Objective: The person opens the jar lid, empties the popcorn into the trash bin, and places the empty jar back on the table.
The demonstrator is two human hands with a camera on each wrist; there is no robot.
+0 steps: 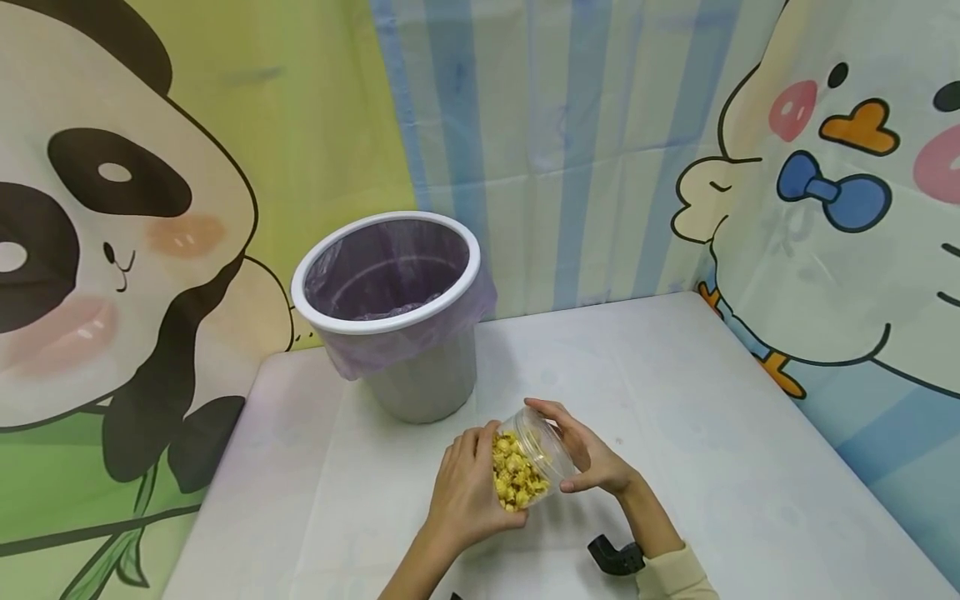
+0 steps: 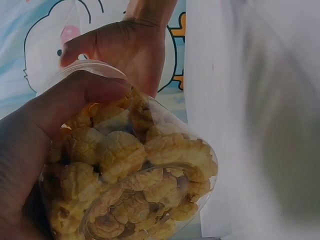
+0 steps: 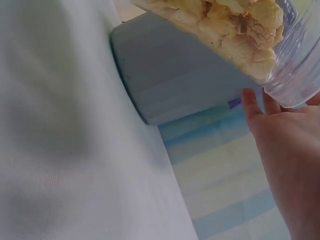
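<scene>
A clear plastic jar (image 1: 528, 503) of yellow popcorn (image 1: 513, 473) is tilted above the white table, its lidded end toward the upper right. My left hand (image 1: 467, 493) grips the jar's body from the left. In the left wrist view, the left thumb (image 2: 82, 97) lies across the side of the jar near the lid end. At the other end, my right hand (image 1: 600, 460) holds the clear lid (image 1: 551, 454) between thumb and fingers. The right wrist view shows the right fingertips (image 3: 250, 97) against the rim; the far side of the lid is hidden.
Behind the hands, to the left, stands a grey trash bin (image 1: 427, 383) with a white rim and purple liner. The white table (image 1: 637, 383) meets cartoon-printed curtains at its back and sides. A black curved piece (image 1: 617, 556) sits by the right wrist.
</scene>
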